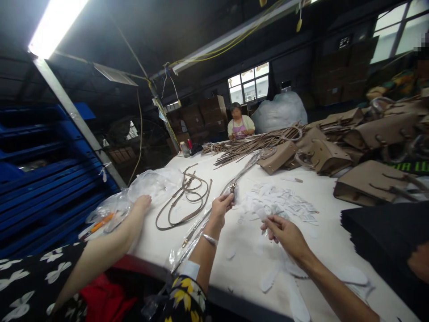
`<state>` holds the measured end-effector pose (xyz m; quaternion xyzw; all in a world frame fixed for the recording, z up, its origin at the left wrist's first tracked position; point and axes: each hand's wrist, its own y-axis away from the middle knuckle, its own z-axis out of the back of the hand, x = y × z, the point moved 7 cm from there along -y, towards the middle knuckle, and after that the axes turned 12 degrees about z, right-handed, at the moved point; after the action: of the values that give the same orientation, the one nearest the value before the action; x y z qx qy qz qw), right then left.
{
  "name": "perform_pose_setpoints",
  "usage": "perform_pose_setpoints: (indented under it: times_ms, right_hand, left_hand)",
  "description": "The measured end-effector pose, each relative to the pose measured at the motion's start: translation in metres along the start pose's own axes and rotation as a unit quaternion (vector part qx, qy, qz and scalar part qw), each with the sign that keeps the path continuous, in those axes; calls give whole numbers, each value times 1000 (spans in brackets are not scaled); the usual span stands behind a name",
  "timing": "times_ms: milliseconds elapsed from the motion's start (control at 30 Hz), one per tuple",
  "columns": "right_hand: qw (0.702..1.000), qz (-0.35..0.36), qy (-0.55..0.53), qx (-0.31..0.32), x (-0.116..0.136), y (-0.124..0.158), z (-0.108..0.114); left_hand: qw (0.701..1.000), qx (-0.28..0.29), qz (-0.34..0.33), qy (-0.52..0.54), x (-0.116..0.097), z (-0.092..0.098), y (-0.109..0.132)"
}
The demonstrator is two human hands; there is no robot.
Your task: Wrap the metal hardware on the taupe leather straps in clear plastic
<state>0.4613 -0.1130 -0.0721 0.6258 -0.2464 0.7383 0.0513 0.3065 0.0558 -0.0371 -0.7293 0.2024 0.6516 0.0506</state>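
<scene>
My left hand (221, 208), with a bracelet at the wrist, is closed around the end of a bag strap (232, 187) by its metal clasp. Clear plastic wraps part of this strap, which runs back toward the bags. A small white paper piece (260, 212) is pinched between the thumb and fingers of my right hand (279, 230). Beyond that hand lies a spread of small white slips (284, 201). Another plastic-wrapped strap (186, 240) with a gold clasp lies beside my left forearm. Loose brown straps (187, 201) curl on the white table (244, 273) to the left.
A co-worker's arm (117, 235) reaches in from the left, near plastic bags (150, 185) and an orange-handled tool (102, 222). Taupe handbags (368, 181) crowd the right side, beside black material (375, 241). Another person (239, 125) sits at the far end, behind piled straps (254, 145).
</scene>
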Motion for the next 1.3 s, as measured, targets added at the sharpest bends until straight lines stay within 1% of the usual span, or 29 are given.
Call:
perform_pose_setpoints:
  times_ms: [100,233,333,467,600,667,733,800,867,933,1033,1100,1167,1233,1300]
  right_hand:
    - [996,23,78,-22,12,-2,2]
    - [991,78,108,-18,34,2,-18]
    - [991,91,100,7,46,6,-37]
    - [993,96,51,48,55,8,-58]
    - [992,67,-23,103,53,15,-75]
    - [985,43,-105,128,50,22,-82]
    - [973,8,-188,131,44,31,-87]
    - [974,-11,-205,100,36,39,-87]
    - [981,-12,-185,55,28,47,-85]
    - [985,-8,-171,23,24,53,-84]
    - [988,2,-152,5,24,59,-84]
    - [989,9,-144,12,26,62,-85]
    - [987,7,-162,13,26,63,-87]
    - [979,-9,-205,-6,22,66,-89]
    - [964,-34,-261,-33,17,69,-91]
  left_hand:
    - [998,47,49,3,2,11,33]
    - [995,68,69,-11,5,22,75]
    - [996,69,53,-35,3,25,99]
    - [988,79,-11,-131,-8,19,123]
    - [977,83,-59,-188,-14,16,135]
    - [971,74,-76,-212,-14,17,136]
    - [965,52,-84,-244,-10,20,137]
    - [958,37,-88,-269,-3,21,138]
    - [956,41,-90,-278,4,19,140]
    - [956,48,-89,-275,10,17,143]
    - [954,36,-93,-282,15,19,148]
    - [950,22,-105,-294,14,20,153]
    - [941,10,-122,-315,11,20,158]
    - [926,5,-151,-346,5,18,165]
    - [910,7,-179,-374,-1,14,171]
